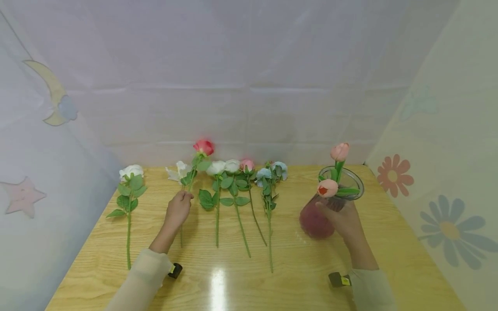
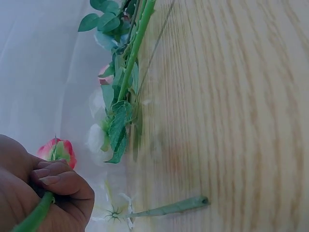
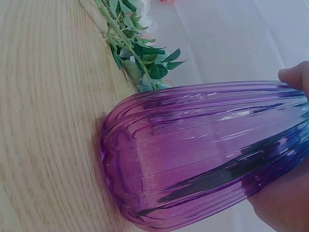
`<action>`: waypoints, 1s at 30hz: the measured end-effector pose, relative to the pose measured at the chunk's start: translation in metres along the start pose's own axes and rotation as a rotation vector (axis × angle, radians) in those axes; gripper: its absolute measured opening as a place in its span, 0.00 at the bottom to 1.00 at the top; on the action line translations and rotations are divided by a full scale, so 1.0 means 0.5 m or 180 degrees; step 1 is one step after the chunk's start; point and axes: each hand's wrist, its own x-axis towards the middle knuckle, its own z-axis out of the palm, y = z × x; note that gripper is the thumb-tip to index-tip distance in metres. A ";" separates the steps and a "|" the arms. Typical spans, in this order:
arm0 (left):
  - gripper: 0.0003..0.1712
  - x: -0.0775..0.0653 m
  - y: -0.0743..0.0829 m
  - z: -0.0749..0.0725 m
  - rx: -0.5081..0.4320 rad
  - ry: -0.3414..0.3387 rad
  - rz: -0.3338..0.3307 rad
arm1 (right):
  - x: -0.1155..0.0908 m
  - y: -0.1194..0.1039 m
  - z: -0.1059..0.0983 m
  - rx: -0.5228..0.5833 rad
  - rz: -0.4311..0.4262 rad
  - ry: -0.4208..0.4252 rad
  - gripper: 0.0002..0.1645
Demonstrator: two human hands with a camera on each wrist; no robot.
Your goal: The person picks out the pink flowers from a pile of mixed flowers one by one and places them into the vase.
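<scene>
My left hand (image 1: 179,210) grips the green stem of a red rose (image 1: 204,147), raised over the table with its bloom pointing away from me. In the left wrist view the curled fingers (image 2: 63,182) wrap that stem. Beneath this hand lies a white flower (image 1: 181,169). My right hand (image 1: 345,219) holds a ribbed, see-through purple vase (image 1: 314,219) near its neck, thumb on the near left side. Two pink tulips (image 1: 339,152) stand in the vase, heads above the rim. In the right wrist view the vase base (image 3: 113,169) meets the tabletop.
On the wooden table (image 1: 237,285) several flowers lie in a row: a white rose (image 1: 131,171) far left, white roses (image 1: 216,167) mid-table, a pink rose (image 1: 247,165) and blue flowers (image 1: 264,173). Pale cloth walls (image 1: 249,108) enclose the back and sides.
</scene>
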 end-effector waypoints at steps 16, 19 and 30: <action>0.26 -0.008 0.027 0.012 -0.0182 0.0130 0.0093 | 0.002 0.002 -0.001 0.0100 0.0022 -0.0083 0.45; 0.25 -0.008 0.031 0.018 -0.0405 0.0034 0.0133 | 0.003 0.004 -0.001 0.0096 0.0000 -0.0079 0.45; 0.24 -0.016 0.064 0.043 -0.0973 -0.0272 0.0226 | 0.002 0.000 -0.004 0.0146 0.0061 -0.0093 0.45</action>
